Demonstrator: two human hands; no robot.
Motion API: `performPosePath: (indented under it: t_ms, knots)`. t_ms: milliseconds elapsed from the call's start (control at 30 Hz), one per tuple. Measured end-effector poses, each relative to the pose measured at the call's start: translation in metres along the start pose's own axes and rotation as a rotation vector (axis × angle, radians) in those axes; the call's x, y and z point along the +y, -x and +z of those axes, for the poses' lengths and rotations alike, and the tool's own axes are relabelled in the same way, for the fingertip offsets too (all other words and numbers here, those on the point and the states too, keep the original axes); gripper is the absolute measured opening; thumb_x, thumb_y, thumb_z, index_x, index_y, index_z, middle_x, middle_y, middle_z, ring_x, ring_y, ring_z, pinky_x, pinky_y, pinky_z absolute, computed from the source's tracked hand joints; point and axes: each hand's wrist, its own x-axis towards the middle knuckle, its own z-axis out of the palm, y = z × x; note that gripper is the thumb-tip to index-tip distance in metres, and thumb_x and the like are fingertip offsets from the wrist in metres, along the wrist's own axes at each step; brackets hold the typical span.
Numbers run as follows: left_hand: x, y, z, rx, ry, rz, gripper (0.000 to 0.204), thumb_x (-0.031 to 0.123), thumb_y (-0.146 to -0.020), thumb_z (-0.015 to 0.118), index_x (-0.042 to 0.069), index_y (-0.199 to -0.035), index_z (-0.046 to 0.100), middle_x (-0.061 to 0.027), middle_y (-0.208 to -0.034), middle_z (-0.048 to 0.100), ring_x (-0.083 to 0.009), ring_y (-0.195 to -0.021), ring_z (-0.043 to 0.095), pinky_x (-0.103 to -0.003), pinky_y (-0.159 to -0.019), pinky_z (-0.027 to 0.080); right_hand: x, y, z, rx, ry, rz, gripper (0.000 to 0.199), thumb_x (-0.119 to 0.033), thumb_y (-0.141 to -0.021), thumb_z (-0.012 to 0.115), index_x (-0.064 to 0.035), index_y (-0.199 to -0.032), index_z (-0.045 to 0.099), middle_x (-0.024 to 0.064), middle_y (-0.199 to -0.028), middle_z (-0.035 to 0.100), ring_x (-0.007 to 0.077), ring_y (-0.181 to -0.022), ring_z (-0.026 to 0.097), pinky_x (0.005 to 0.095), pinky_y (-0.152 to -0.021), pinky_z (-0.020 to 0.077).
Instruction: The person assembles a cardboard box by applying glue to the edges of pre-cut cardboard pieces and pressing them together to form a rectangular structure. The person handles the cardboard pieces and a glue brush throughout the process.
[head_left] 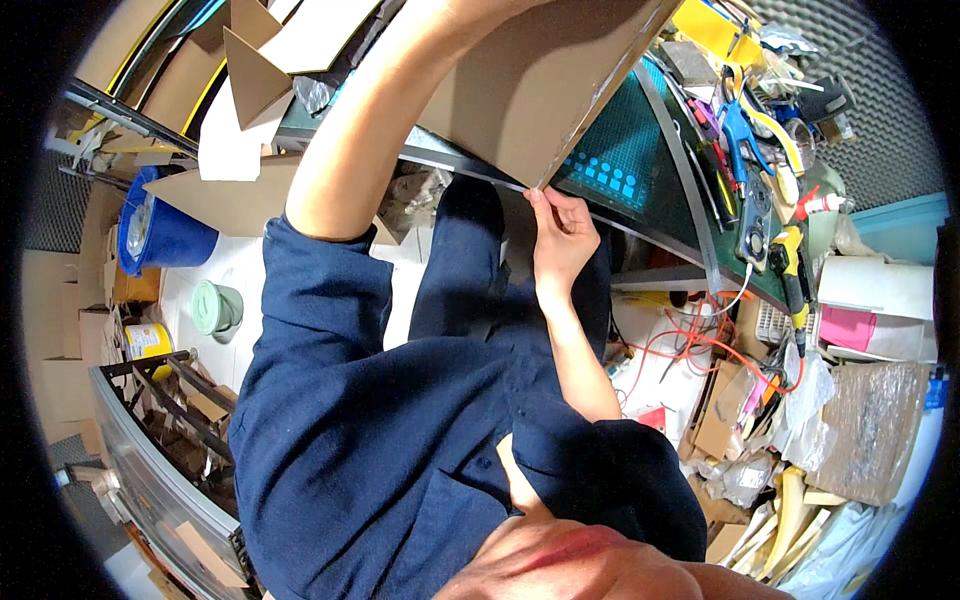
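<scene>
A large brown cardboard panel (520, 95) lies over the workbench, one corner pointing toward me. A whitish line runs along its right edge. At the near corner, my right hand (565, 235) is closed, with thumb and fingertips pinching the panel's tip. My left arm reaches far across the panel's left side. Only the wrist side of my left hand (485, 12) shows at the upper border, so its fingers are out of sight. Beneath the panel lies a dark green cutting mat (610, 150) with light blue markings.
Blue-handled pliers (738, 135), a yellow-black glue gun (790, 255) and other tools crowd the bench's right side. Cut cardboard pieces (230, 195) lie at left, beside a blue bin (165, 235). A pale green bucket (215, 307) stands on the floor. An orange cable (690, 350) hangs below the bench.
</scene>
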Motion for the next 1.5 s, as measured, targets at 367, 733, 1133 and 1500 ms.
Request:
performPosePath:
  t_ms: [367,733,1133,1500]
  knots:
    - [0.011,-0.009,0.010,0.113,-0.161,0.059,0.031,0.022,-0.097,0.054,0.006,-0.124,0.058,-0.0051,-0.108,0.058,-0.0129,-0.104,0.053,-0.028,-0.093,0.041,-0.003,0.002,0.002,-0.019,-0.003,0.008,0.009,0.001,-0.086,0.068,0.0042,-0.094,0.063,0.0115,-0.092,0.070,0.0119,-0.084,0.066,0.0228,-0.079,0.0507]
    - [-0.018,-0.007,-0.012,-0.097,0.092,0.024,0.033,0.016,-0.094,0.058,0.004,-0.125,0.055,-0.0079,-0.124,0.055,-0.0183,-0.117,0.051,-0.033,-0.102,0.039,-0.003,0.001,-0.001,0.002,0.004,0.008,0.009,0.000,-0.086,0.068,0.0041,-0.093,0.064,0.0105,-0.091,0.070,0.0107,-0.083,0.065,0.0220,-0.078,0.0503]
    - [-0.011,-0.001,-0.003,-0.016,0.185,0.044,0.033,0.002,-0.093,0.057,0.001,-0.124,0.047,-0.0125,-0.126,0.052,-0.0209,-0.124,0.048,-0.037,-0.106,0.039,-0.005,0.002,-0.001,-0.011,0.012,-0.014,0.009,0.002,-0.087,0.066,0.0048,-0.094,0.063,0.0111,-0.092,0.070,0.0114,-0.084,0.065,0.0224,-0.078,0.0506]
    - [-0.013,0.000,0.003,0.009,0.185,0.047,0.032,0.003,-0.094,0.056,0.001,-0.124,0.047,-0.0122,-0.124,0.053,-0.0198,-0.119,0.052,-0.035,-0.104,0.041,-0.003,0.001,-0.002,0.009,0.018,-0.031,0.008,0.001,-0.087,0.067,0.0047,-0.093,0.064,0.0108,-0.090,0.070,0.0111,-0.082,0.065,0.0223,-0.077,0.0510]
